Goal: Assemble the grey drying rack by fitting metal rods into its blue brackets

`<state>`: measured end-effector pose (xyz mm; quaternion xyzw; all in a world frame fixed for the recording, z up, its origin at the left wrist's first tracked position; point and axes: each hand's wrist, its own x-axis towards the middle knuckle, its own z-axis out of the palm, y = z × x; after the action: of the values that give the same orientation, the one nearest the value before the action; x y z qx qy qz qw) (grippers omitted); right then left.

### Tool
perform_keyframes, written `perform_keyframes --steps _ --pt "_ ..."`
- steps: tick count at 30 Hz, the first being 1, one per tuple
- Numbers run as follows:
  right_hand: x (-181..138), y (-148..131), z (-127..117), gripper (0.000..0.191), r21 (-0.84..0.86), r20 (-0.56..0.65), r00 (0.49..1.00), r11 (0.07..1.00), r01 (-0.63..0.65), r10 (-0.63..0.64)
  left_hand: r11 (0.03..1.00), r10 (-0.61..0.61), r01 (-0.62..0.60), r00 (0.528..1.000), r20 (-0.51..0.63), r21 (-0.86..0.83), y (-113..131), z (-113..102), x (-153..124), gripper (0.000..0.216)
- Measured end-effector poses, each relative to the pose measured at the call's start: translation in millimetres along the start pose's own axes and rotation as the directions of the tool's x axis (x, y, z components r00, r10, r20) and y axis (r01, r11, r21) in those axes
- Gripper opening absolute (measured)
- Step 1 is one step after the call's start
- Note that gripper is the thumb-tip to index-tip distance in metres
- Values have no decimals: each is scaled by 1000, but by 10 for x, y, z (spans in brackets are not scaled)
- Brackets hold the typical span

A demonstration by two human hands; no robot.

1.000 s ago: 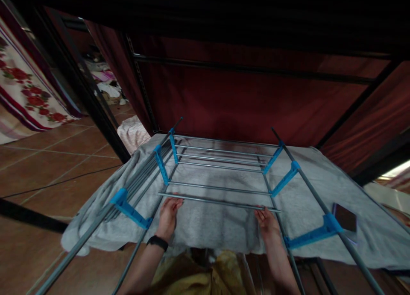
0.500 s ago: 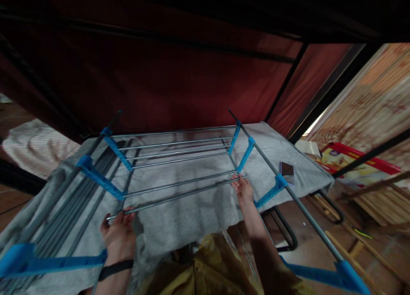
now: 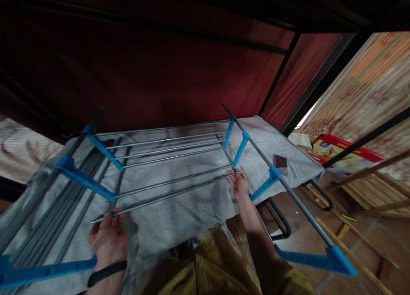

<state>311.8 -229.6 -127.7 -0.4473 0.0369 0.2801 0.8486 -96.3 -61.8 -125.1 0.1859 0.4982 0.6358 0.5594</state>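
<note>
A thin grey metal rod point(image 3: 179, 194) spans between my two hands. My left hand point(image 3: 109, 233) is closed around it near its left end, which sticks out past the fingers. My right hand point(image 3: 239, 183) pinches the rod's other end, just below a blue plastic bracket point(image 3: 239, 149). The rod lies in front of a rack frame made of grey tubes with blue brackets. Several cross rods point(image 3: 173, 148) join its left and right sides. Nearest my left hand is another blue bracket point(image 3: 86, 181); a lower right bracket point(image 3: 265, 185) sits beside my right forearm.
Several loose tubes point(image 3: 60, 209) lie at the left on the grey cloth point(image 3: 198, 220) covering the surface. A phone point(image 3: 281, 165) rests at the right. Beyond are a red and yellow box point(image 3: 342, 151), a wooden stool point(image 3: 374, 190) and a dark red curtain point(image 3: 160, 81).
The whole view has shifted slightly, with the rack appearing further left and a little higher. Both hands still hold the rod; its left end now protrudes further beyond my left fingers.
</note>
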Motion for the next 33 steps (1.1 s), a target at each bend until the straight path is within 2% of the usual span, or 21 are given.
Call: perform_keyframes --steps 3,7,9,15,20,29,33 --pt "-15 66 -22 22 -17 -7 999 999 -32 32 999 -38 35 996 -78 -30 -7 161 -171 19" --pt "-23 128 -102 21 -56 -22 999 997 -46 45 997 -69 69 997 -25 -27 -32 337 -442 20" --pt "-17 141 -161 21 -80 -40 998 995 -51 48 993 -118 117 992 -39 -22 -64 382 -543 19" --pt "-3 167 -283 24 -128 -21 997 988 -80 78 971 -231 234 971 60 -52 -194 409 -715 16" --pt "15 208 -386 15 -173 -14 994 979 -110 110 965 -244 258 951 191 -55 -314 444 -824 8" --pt "-3 223 -463 4 -180 -29 980 964 -197 195 959 -261 282 922 286 -31 -468 537 -895 23" --pt "-49 240 -472 7 -133 27 976 969 -211 216 971 -223 241 907 356 -4 -487 611 -1001 35"
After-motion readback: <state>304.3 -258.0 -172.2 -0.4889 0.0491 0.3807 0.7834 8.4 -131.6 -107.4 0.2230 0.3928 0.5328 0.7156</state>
